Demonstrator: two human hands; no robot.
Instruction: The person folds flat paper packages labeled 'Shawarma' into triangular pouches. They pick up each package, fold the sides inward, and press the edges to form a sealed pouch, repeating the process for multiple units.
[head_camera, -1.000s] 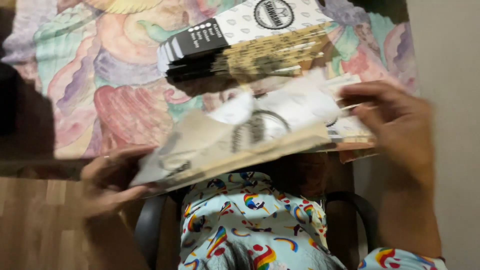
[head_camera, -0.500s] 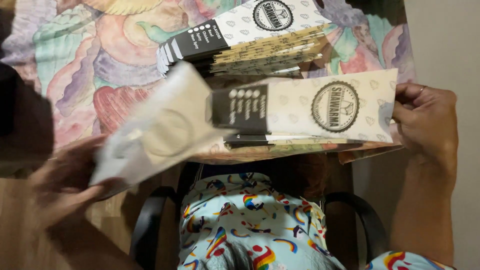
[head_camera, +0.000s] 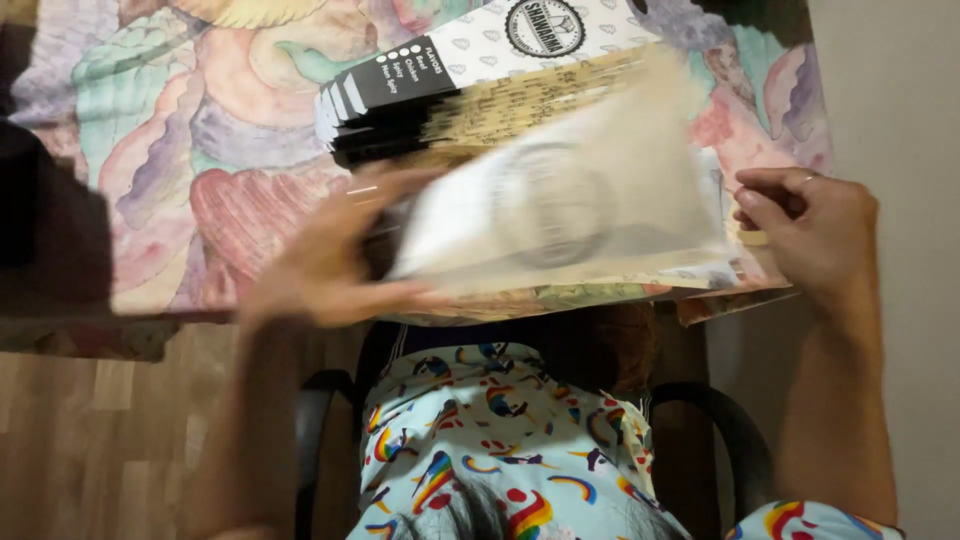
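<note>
Since half a second ago the left hand (head_camera: 320, 265) has swung in from the lower left to the near table edge, and the paper sleeve (head_camera: 570, 205) it carries now sweeps across the middle, too blurred to read clearly.

Nearest the camera is the person's lap in rainbow-print fabric (head_camera: 500, 450), framed by the black armrests of a chair (head_camera: 725, 430), with wood floor (head_camera: 90, 440) to the left. Above that, the left hand lies with fingers spread at the sleeve's left end; whether it grips the paper or only touches it I cannot tell. The right hand (head_camera: 810, 235) is curled, thumb and fingertips pinched near the sleeve's right end by the table's right edge; its hold is hidden by blur.

Beyond, a stack of flat paper sleeves (head_camera: 470, 85) with black ends and a round emblem rests fanned on the pastel-patterned tablecloth (head_camera: 180, 150) covering the table.
</note>
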